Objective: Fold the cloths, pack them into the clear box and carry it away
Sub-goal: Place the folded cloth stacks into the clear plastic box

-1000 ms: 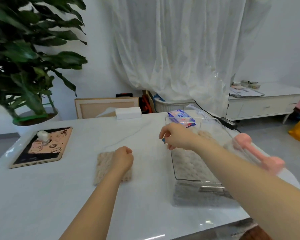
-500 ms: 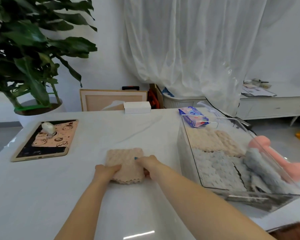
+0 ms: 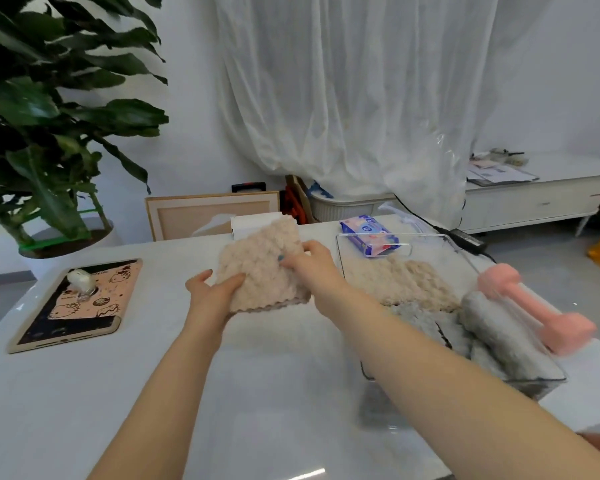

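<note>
Packing step: left hand point(image 3: 211, 289) and right hand point(image 3: 309, 265) each grip an edge of the folded beige fluffy cloth point(image 3: 261, 263), held up at 12 o'clock, so the next move probably calls for carrying it into the clear plastic box point(image 3: 426, 234) at 2 o'clock.

White table point(image 3: 274, 393); folded beige cloth point(image 3: 260, 265), tilted up, left hand point(image 3: 212, 292) gripping its near left corner, right hand point(image 3: 312, 268) pinching its right edge; clear box point(image 3: 426, 247) to the right, holding beige cloths point(image 3: 395, 282) and grey cloths point(image 3: 499, 334); pink dumbbell point(image 3: 534, 306) beside the box; tablet point(image 3: 73, 306) at left.
</note>
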Motion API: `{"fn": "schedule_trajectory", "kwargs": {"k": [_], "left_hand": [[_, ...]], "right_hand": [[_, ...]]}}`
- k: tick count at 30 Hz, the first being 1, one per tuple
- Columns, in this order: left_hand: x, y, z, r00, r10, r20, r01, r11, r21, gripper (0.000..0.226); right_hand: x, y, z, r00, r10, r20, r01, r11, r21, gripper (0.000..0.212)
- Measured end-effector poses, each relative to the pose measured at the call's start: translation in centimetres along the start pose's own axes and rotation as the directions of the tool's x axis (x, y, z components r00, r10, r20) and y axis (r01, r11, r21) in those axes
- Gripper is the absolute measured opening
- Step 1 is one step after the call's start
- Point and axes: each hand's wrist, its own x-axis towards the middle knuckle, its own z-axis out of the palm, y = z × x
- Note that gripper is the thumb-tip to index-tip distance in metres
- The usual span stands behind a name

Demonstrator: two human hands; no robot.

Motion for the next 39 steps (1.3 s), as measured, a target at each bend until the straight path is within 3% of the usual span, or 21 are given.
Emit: {"fn": "schedule_trajectory", "kwargs": {"k": [3,6,10,14,20,23,27,29,31,34,36,39], "left_hand": [[-2.2,1.9,6.0,0.982,0.149,0.119,-0.163,0.979,0.121,0.064],[-3.6,2.1,13.0,0.928,0.224,0.297,-0.299,0.924,0.24,0.047],[-4.3,0.2,22.2,0.878,0.24,0.414,-0.406,0.832,0.378,0.025],[-4.1,-2.6,28.7,0.874,0.162,0.459,-0.393,0.79,0.47,0.031],[-2.9,-5.4,29.1,0.923,0.201,0.328,-0.374,0.676,0.635,0.037],[-2.0,-3.8,27.4,0.927,0.284,0.243,-0.374,0.686,0.624,0.04],[-0.4,-2.6,24.3,0.914,0.368,0.172,-0.363,0.548,0.754,0.04],[0.2,-2.7,24.0,0.94,0.296,0.166,-0.292,0.456,0.841,0.039],[0.4,-3.2,24.5,0.964,0.178,0.198,-0.251,0.36,0.898,0.039],[0.0,-3.8,25.1,0.971,0.048,0.233,-0.238,0.261,0.936,0.041],[0.2,-3.8,24.9,0.972,0.04,0.232,-0.234,0.287,0.929,0.041],[0.4,-3.3,24.9,0.972,0.101,0.214,-0.234,0.545,0.805,0.041]], "right_hand": [[-0.1,-2.0,-6.2,0.99,-0.102,-0.098,0.097,0.993,-0.064,0.024],[-0.2,-3.0,-13.6,0.959,-0.142,-0.246,0.119,0.987,-0.106,0.019],[-0.2,-2.0,-22.7,0.915,-0.133,-0.381,-0.004,0.941,-0.338,0.029],[0.2,-0.3,-27.1,0.895,-0.134,-0.425,-0.117,0.848,-0.516,0.031],[2.8,1.8,-26.0,0.974,-0.073,-0.213,-0.106,0.686,-0.72,0.03],[4.0,3.0,-24.7,0.983,-0.037,-0.18,-0.084,0.779,-0.622,0.034],[5.1,3.0,-23.4,0.989,-0.017,-0.146,-0.035,0.937,-0.347,0.04],[5.4,2.4,-22.9,0.997,-0.005,-0.082,-0.019,0.958,-0.286,0.035],[5.7,2.5,-22.3,0.999,-0.011,-0.046,-0.011,0.883,-0.469,0.029],[6.0,4.0,-21.8,1.0,-0.03,-0.008,0.015,0.687,-0.727,0.036],[6.3,4.5,-21.2,1.0,0.001,0.017,0.011,0.763,-0.646,0.042],[6.4,4.2,-21.0,1.0,0.004,0.011,0.0,0.94,-0.34,0.039]]}}
